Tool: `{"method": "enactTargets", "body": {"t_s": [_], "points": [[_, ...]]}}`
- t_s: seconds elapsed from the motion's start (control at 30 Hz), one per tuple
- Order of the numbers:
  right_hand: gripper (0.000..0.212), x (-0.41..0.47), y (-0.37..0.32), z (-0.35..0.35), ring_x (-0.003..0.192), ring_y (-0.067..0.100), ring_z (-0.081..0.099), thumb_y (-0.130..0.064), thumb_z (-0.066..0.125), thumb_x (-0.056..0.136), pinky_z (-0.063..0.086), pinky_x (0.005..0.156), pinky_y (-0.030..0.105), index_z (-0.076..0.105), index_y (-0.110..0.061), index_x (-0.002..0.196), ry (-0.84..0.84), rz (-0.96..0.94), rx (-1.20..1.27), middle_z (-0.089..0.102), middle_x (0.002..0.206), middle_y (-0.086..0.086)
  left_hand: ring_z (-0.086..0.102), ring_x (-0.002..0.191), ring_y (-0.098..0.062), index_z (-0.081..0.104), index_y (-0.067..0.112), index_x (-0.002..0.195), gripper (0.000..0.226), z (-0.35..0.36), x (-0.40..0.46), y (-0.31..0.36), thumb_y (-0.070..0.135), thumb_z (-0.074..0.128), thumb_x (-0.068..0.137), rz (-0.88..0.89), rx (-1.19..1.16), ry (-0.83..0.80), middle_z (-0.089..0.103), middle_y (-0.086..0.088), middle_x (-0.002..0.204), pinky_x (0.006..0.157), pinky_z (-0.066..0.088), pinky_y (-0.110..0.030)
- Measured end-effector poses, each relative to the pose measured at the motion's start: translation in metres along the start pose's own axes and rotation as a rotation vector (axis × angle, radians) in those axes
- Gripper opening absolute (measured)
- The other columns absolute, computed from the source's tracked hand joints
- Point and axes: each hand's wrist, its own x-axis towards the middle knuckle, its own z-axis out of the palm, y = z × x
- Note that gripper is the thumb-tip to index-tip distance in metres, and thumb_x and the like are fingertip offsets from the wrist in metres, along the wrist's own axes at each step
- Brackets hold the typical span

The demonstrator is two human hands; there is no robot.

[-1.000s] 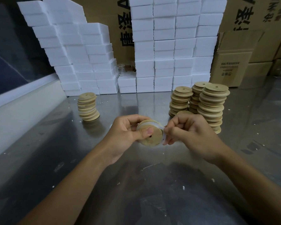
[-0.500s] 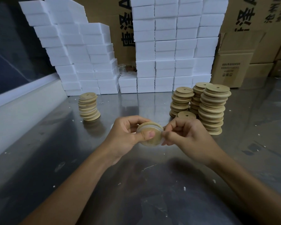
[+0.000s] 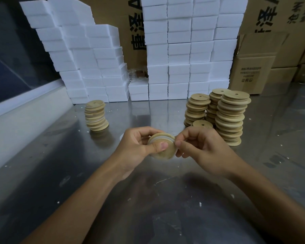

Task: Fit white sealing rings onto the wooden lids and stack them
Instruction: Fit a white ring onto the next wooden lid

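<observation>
The left hand (image 3: 137, 147) gripped a round pale wooden lid (image 3: 163, 147) above the steel tabletop (image 3: 148, 208), thumb across its flat face. The right hand (image 3: 201, 148) pinched the thin white sealing ring (image 3: 161, 138) at the lid's right edge. A short leaning stack of lids (image 3: 96, 115) stood far left; taller stacks of lids (image 3: 231, 118) stood right, before stacked white foam blocks (image 3: 180, 50) and brown cardboard cartons (image 3: 253, 73).
</observation>
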Motion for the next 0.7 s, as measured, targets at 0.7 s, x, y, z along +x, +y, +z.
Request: {"method": "enactTargets", "body": {"t_s": [0.7], "points": [[0.01,0.001,0.0,0.007,0.072,0.012,0.067,-0.003,0.065,0.09,0.063,0.068,0.037,0.07,0.0,0.081,0.187,0.143,0.246,0.07,0.072,0.003,0.068,0.077,-0.019,0.065,0.007,0.088,0.034,0.008,0.006,-0.004,0.016,0.079,0.058,-0.116,-0.255,0.115,0.071,-0.009,0.085,0.071,0.058,-0.035]]}}
